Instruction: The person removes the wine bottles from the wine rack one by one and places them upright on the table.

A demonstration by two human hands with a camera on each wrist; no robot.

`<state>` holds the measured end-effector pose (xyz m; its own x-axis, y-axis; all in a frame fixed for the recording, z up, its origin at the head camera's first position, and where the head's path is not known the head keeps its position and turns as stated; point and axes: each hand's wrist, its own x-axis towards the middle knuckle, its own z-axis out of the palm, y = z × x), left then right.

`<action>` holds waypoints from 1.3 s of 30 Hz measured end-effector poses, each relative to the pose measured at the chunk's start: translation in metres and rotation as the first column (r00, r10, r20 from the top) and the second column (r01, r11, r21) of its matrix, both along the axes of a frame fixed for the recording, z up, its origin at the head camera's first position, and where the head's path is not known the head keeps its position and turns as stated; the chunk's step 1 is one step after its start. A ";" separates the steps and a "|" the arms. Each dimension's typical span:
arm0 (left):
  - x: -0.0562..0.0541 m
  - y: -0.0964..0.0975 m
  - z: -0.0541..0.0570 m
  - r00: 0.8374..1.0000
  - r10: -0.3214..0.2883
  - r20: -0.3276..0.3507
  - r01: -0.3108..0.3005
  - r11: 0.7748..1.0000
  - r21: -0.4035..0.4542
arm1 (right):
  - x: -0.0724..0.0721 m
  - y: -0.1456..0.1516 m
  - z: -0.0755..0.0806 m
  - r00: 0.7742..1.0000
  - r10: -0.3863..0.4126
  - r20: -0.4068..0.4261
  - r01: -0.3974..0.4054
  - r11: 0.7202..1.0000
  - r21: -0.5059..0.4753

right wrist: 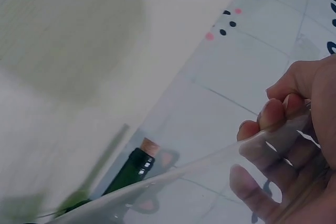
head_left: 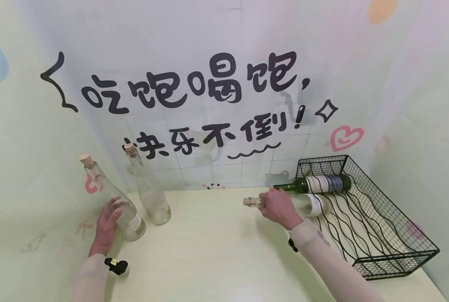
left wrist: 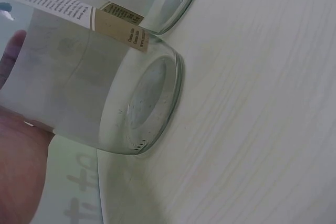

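Observation:
At the left, my left hand point(head_left: 106, 226) grips a clear glass bottle point(head_left: 133, 224) with a cork, its fingers curled round the body. In the left wrist view the base of this bottle point(left wrist: 79, 82) is right at the tabletop. Just beside it stands a second corked clear bottle point(head_left: 152, 199). Over on the right, my right hand point(head_left: 281, 207) holds another corked clear bottle point(head_left: 303, 204) by the neck. That bottle lies on its side, its labelled base end over the black wire rack point(head_left: 398, 266). Right behind it a green bottle point(head_left: 299, 184) rests in the rack.
The rack has wavy wire rests and mesh sides and stands at the right of the pale tabletop point(head_left: 205, 251). A printed cloth backdrop point(head_left: 194, 37) rises behind the table and along both sides.

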<state>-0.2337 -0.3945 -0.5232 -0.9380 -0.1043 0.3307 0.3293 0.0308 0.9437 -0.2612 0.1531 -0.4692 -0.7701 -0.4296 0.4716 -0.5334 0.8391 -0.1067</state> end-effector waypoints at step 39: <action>0.023 0.011 0.033 0.942 0.318 0.105 -0.315 0.948 -0.039 | 0.027 0.030 0.073 0.981 0.105 0.161 -0.007 0.856 -0.516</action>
<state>-0.2106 -0.3834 -0.4899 -0.8881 -0.3956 0.2341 0.1949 0.1372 0.9712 -0.2339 0.1832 -0.3962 -0.8433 -0.2103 0.4945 -0.5088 0.6085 -0.6089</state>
